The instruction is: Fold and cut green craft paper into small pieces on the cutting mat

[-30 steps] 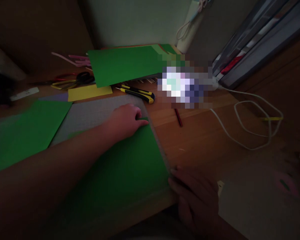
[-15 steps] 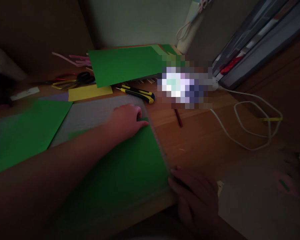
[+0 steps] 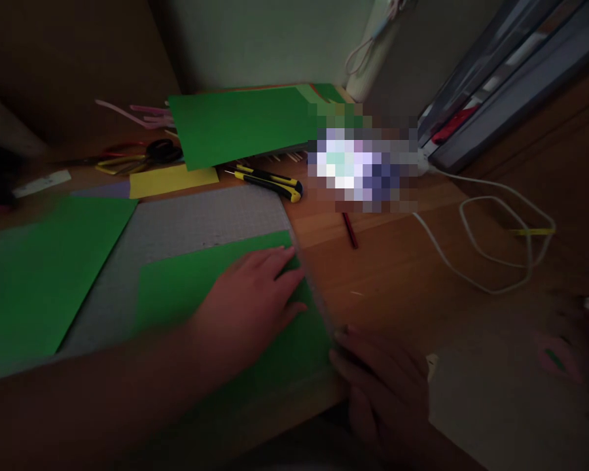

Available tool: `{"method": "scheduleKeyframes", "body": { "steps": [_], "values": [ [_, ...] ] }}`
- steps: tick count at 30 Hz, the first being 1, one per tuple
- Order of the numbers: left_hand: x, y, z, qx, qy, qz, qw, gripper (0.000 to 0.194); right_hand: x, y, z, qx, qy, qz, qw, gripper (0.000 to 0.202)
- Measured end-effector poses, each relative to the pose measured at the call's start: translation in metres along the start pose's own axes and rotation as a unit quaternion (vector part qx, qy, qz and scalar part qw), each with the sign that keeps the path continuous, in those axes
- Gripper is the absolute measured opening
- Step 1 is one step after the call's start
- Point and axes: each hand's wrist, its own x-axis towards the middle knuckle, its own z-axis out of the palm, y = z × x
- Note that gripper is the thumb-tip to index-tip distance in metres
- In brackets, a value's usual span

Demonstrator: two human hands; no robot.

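A green sheet (image 3: 177, 288) lies on a grey cutting mat (image 3: 201, 219) near the table's front edge. Across this sheet rests my left hand (image 3: 255, 294), palm down with its fingers apart, the fingertips near the sheet's right edge. My right hand (image 3: 383, 379) is at the mat's lower right corner, fingers bent and close together; whether it grips anything is too dark to tell. Another green sheet (image 3: 53, 268) lies on the mat's left part.
Behind the mat are two black-and-yellow cutters (image 3: 269, 183), a yellow strip (image 3: 171, 181), scissors (image 3: 161, 152) and more green sheets (image 3: 245, 124). A dark red stick (image 3: 350, 231) and a white cable (image 3: 446, 265) lie to the right, near a pixelated bright area.
My left hand has moved down from the green sheet's top edge onto its middle, and its fingers have spread. My right hand has stayed in place.
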Motion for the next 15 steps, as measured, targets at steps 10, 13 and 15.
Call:
{"method": "scheduleKeyframes", "body": {
  "steps": [10,13,15],
  "values": [
    [-0.035,0.010,0.012,-0.031,-0.056,0.129,0.990,0.040,-0.004,0.001,0.001,0.002,-0.005,-0.005,1.000,0.029],
    [-0.035,0.005,0.007,-0.054,-0.086,0.136,0.985,0.047,-0.003,0.002,0.000,0.002,-0.008,-0.012,1.000,0.029],
    [-0.035,0.004,0.005,-0.069,-0.095,0.138,0.983,0.049,-0.003,0.003,-0.001,0.000,-0.012,-0.018,1.000,0.030]
  ]
}}
